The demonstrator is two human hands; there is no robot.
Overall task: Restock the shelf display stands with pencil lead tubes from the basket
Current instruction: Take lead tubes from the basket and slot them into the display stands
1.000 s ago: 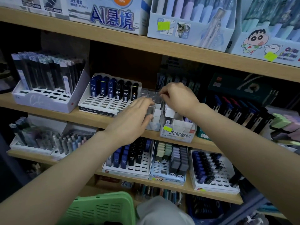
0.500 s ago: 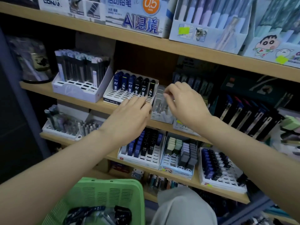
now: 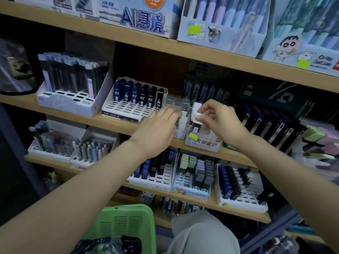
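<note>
Head view: my right hand (image 3: 221,123) is pinching a white tube (image 3: 198,119) over the stand (image 3: 202,143); my left hand (image 3: 157,128), fingers (image 3: 169,112) straight, is resting on the clear tray (image 3: 176,102). I am judging upright entry safest.

The left hand (image 3: 157,129) covers the front of the clear stand (image 3: 177,103) just left of the labelled stand (image 3: 202,142), and the right hand (image 3: 220,121) hides part of the white tube (image 3: 199,118) it pinches above that stand. Below the labelled stand, the green basket (image 3: 124,222) is cut by the lower edge, its dark contents indistinct; far to the right, pastel items (image 3: 319,138) are blurred.
</note>
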